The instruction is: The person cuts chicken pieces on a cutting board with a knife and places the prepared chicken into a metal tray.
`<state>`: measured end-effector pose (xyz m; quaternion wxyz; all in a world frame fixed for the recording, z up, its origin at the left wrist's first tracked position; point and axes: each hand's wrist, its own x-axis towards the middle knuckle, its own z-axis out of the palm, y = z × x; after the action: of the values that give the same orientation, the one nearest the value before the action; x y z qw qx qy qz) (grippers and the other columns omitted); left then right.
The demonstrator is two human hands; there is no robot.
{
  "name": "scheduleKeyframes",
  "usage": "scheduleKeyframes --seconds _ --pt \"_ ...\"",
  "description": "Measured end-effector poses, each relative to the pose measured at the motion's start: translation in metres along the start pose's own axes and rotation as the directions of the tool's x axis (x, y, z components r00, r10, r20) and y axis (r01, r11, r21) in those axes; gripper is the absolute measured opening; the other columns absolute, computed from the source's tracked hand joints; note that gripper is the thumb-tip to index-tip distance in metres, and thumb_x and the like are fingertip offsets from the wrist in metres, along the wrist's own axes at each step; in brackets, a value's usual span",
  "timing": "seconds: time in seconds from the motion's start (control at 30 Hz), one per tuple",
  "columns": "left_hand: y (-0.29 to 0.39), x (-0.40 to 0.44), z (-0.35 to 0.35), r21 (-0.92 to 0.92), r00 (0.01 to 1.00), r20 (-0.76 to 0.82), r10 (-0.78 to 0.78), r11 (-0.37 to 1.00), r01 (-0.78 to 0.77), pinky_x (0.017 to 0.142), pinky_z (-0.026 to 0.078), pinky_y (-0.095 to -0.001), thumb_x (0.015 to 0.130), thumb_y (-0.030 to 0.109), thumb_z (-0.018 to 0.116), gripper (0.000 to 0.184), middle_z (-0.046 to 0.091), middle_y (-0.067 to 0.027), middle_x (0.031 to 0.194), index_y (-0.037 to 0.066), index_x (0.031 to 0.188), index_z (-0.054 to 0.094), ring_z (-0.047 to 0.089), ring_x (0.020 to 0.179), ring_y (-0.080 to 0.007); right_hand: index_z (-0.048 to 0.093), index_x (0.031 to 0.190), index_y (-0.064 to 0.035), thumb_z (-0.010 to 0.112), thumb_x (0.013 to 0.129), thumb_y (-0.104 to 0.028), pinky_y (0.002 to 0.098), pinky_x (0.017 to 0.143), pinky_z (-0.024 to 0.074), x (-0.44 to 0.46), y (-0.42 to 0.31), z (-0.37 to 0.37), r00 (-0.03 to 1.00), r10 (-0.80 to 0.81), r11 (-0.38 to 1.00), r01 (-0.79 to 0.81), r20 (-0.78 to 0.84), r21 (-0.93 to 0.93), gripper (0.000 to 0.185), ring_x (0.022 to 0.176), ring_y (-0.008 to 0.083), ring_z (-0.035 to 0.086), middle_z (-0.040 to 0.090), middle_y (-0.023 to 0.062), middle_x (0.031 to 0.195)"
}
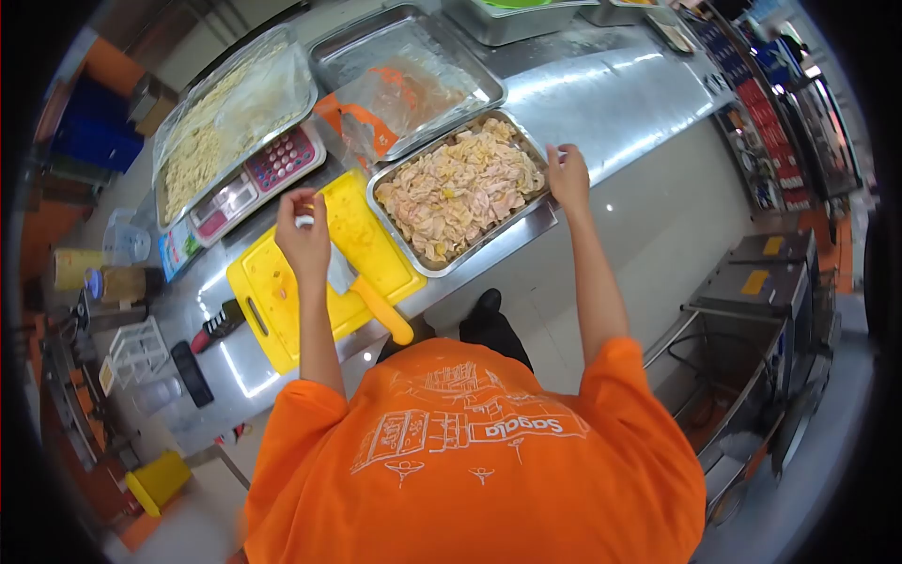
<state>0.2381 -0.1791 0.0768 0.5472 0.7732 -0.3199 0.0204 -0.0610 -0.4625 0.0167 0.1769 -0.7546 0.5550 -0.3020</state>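
My left hand (pixel 303 232) is over the yellow cutting board (pixel 272 291), its fingers curled and apart from the thumb, with nothing seen held. Beneath it lies a knife (pixel 381 308) with a yellow handle, its pale blade partly hidden by the hand. Small food bits dot the board. To the right, a metal tray (pixel 434 270) is filled with pale sliced food (pixel 460 188), which looks like raw meat. At that tray's right edge is my right hand (pixel 567 174), fingers slightly apart and empty; whether it touches the rim is unclear.
Behind are a large metal tray (pixel 413 28) with a plastic bag (pixel 395 99) and a covered tray of crumbly food (pixel 202 132) over a pink-keyed scale (pixel 282 160). A black-and-red object (pixel 218 325) and a black object (pixel 192 373) lie left. Metal equipment (pixel 761 282) stands right.
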Motion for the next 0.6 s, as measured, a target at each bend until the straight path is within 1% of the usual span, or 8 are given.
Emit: scheduleKeyframes --seconds 0.1,0.17,0.23,0.37,0.43,0.5,0.57,0.6 --pt "0.005 -0.055 -0.008 0.018 0.982 -0.074 -0.173 0.984 0.175 0.055 0.041 -0.0204 0.088 0.008 0.067 0.008 0.061 -0.0003 0.081 0.004 0.094 0.063 0.055 0.072 -0.0064 0.060 0.089 0.0022 0.056 0.096 -0.036 0.0492 0.068 0.0478 0.018 0.007 0.019 0.951 -0.148 0.981 0.176 0.273 -0.081 0.039 0.076 0.0436 0.062 0.062 0.0243 0.074" --pt "0.012 -0.076 -0.011 0.030 0.963 -0.110 -0.244 0.968 0.249 0.054 0.039 -0.0198 0.089 0.008 0.067 0.008 0.060 0.0009 0.081 0.004 0.094 0.062 0.053 0.071 -0.0051 0.056 0.079 0.0021 0.058 0.095 -0.034 0.0503 0.061 0.0454 0.015 0.025 0.013 0.943 -0.248 0.969 0.238 0.223 0.073 0.040 0.067 0.0455 0.059 0.058 0.0249 0.066" --pt "0.011 -0.090 -0.014 0.031 0.932 -0.208 -0.298 0.950 0.310 0.053 0.038 -0.0195 0.090 0.008 0.066 0.008 0.059 0.0011 0.080 0.004 0.095 0.062 0.053 0.071 -0.0047 0.055 0.076 0.0022 0.061 0.094 -0.033 0.0484 0.058 0.0443 0.006 0.035 0.009 0.973 -0.115 0.987 0.088 0.202 0.134 0.040 0.064 0.0447 0.058 0.059 0.0241 0.065" --pt "-0.028 -0.090 -0.005 -0.019 0.936 -0.144 -0.320 0.947 0.320 0.053 0.036 -0.0185 0.091 0.009 0.065 0.009 0.058 0.0023 0.081 0.004 0.097 0.060 0.052 0.073 -0.0039 0.057 0.074 0.0038 0.062 0.093 -0.032 0.0470 0.057 0.0444 0.011 0.045 0.035 0.988 -0.113 0.992 0.107 0.109 0.063 0.041 0.061 0.0438 0.058 0.058 0.0231 0.062" --pt "-0.052 -0.087 0.017 -0.102 0.916 -0.059 -0.398 0.915 0.391 0.054 0.036 -0.0184 0.092 0.010 0.064 0.009 0.057 0.0029 0.082 0.005 0.098 0.060 0.052 0.075 -0.0038 0.061 0.083 0.0018 0.061 0.092 -0.032 0.0464 0.063 0.0476 0.029 0.050 0.044 0.981 -0.052 0.998 0.059 0.189 -0.030 0.035 0.069 0.0412 0.062 0.063 0.0216 0.071" --pt "-0.067 -0.086 0.040 -0.153 0.906 0.016 -0.423 0.894 0.421 0.055 0.036 -0.0186 0.093 0.011 0.063 0.007 0.057 0.0032 0.082 0.006 0.097 0.060 0.052 0.075 -0.0037 0.065 0.100 -0.0030 0.059 0.093 -0.030 0.0460 0.080 0.0484 0.042 0.044 0.065 0.996 -0.040 0.982 0.054 0.079 -0.182 0.029 0.095 0.0380 0.062 0.066 0.0219 0.101" --pt "-0.069 -0.095 0.047 -0.160 0.905 0.056 -0.421 0.891 0.424 0.055 0.037 -0.0195 0.093 0.013 0.063 0.009 0.058 0.0020 0.081 0.006 0.097 0.060 0.052 0.073 -0.0047 0.063 0.115 -0.0090 0.056 0.093 -0.028 0.0532 0.099 0.0395 0.035 0.028 0.083 0.989 -0.142 0.985 0.146 0.052 -0.092 0.030 0.125 0.0363 0.048 0.054 0.0189 0.132" --pt "-0.071 -0.094 0.057 -0.117 0.912 0.097 -0.398 0.906 0.408 0.055 0.038 -0.0202 0.093 0.014 0.063 0.010 0.059 0.0009 0.080 0.005 0.098 0.060 0.053 0.073 -0.0056 0.062 0.120 -0.0111 0.054 0.095 -0.029 0.0585 0.102 0.0332 0.028 0.019 0.096 0.939 -0.277 0.910 0.324 0.204 -0.258 0.032 0.129 0.0350 0.044 0.051 0.0163 0.136"
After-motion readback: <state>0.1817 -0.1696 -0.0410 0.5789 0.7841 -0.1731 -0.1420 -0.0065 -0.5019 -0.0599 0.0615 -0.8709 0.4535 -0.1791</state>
